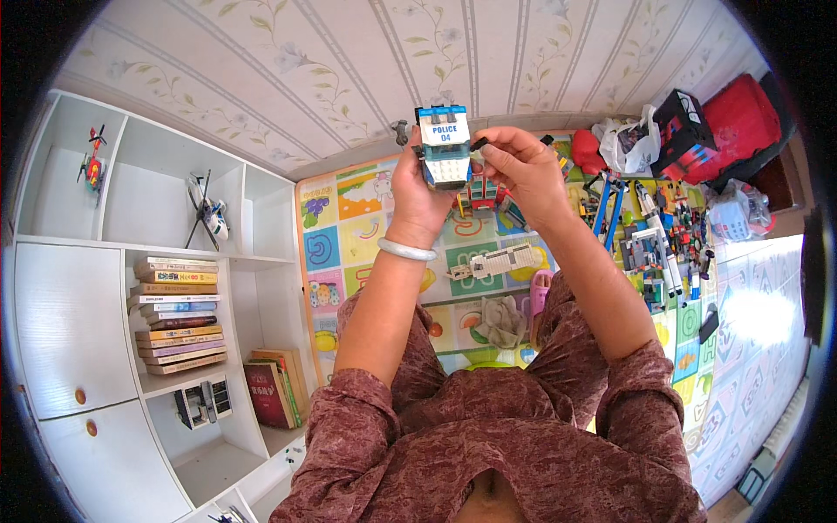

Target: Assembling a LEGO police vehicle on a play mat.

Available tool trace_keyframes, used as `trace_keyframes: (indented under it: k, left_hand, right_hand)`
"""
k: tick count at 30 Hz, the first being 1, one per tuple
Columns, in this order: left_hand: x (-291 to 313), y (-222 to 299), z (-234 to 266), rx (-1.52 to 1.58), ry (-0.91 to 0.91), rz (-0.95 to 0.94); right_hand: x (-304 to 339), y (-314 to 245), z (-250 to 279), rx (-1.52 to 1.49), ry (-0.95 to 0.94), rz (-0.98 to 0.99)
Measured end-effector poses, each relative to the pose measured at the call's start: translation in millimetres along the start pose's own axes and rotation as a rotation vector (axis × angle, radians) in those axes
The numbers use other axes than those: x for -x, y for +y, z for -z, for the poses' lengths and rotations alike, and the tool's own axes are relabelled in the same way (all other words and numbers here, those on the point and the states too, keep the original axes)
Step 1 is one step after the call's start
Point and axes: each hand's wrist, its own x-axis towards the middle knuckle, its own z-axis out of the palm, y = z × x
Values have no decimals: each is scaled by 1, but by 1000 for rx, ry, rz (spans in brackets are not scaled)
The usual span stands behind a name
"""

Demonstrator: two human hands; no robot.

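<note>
Left hand (417,200): curled around the left side and near end of the white-and-blue toy-brick vehicle (447,148), a pale bangle (407,251) on its wrist.
Right hand (527,174): thumb and forefinger pinched on a small dark piece (479,145) at the vehicle's right side; whether the piece touches the vehicle, I cannot tell.
Vehicle: between the two hands, raised over the mat, its studded white part toward the person and its blue-banded part away.
Grey piece (400,132): just left of the left fingers; whether it is held there is unclear.
Pink sandal (540,295): on the mat beside the person's right leg, a crumpled beige item (500,322) to its left.
White brick assembly (494,261): on the mat between the forearms, just beyond the beige item.
Left edge: a white shelf unit (237,260) borders the patterned mat (323,248), a strip of which shows between unit and left forearm.
Right edge: loose bricks and part-built models (654,248) crowd the mat beyond the right forearm, with a white plastic bag (641,150) farther off.
Far edge: the mat runs to a papered wall (366,78), near behind the vehicle.
</note>
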Motion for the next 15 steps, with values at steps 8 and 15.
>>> trace_keyframes:
  k: [8,15]
  left_hand:
    - [-1,-1,-1,2,7,-22]
    - [-5,-3,6,-112,13,-98]
  right_hand:
    - [-3,3,6,-66,-81,-30]
    - [-2,-6,5,371,-57,257]
